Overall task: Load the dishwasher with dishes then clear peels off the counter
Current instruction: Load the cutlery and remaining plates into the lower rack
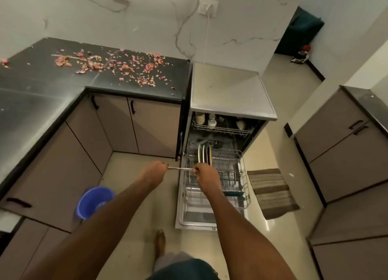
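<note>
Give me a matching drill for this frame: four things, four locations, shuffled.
Things:
1. pink vegetable peels
2. round blue plastic bucket
3. upright white plates
4. striped brown floor mat

Places:
A. floor, right of the open dishwasher door
B. lower dishwasher rack
C. dark countertop
D. floor, by the corner cabinets

Pairs: 1-C, 2-D, 3-B, 4-A

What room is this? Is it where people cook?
Yes, it looks like a home kitchen. There is an open dishwasher with plates in its rack, a dark counter strewn with pink peels, and cupboards underneath.
</note>
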Available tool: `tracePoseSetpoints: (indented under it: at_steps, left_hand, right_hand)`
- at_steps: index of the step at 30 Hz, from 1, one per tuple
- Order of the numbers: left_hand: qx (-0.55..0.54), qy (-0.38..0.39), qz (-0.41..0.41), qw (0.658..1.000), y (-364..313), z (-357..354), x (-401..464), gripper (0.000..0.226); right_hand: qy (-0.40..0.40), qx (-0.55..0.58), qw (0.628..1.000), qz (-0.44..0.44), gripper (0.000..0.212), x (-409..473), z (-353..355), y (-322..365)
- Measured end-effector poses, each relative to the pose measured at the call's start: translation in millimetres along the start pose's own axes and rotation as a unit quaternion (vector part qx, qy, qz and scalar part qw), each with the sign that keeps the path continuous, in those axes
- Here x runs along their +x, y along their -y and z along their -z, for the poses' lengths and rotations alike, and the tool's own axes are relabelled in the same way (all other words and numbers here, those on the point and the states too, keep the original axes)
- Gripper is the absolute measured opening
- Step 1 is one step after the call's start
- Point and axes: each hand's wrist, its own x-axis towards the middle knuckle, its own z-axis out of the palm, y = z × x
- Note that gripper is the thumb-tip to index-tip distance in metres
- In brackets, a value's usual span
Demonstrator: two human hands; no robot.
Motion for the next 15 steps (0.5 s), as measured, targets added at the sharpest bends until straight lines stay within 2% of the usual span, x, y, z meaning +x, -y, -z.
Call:
tracePoseSetpoints:
  at_steps: [8, 15]
  left_hand:
    - [-0.007, -0.006, -0.009, 1.0, -81, -20, -51, 0.035]
    - [-0.005, 0.014, -0.051, 0.999, -146, -33, -43, 0.037]
  right_hand:
    - [0.021, -0.025, 0.999, -0.019, 0.013, -80, 16, -50]
    - [0.019, -0.008, 0.998, -0.065, 0.008, -111, 34, -113]
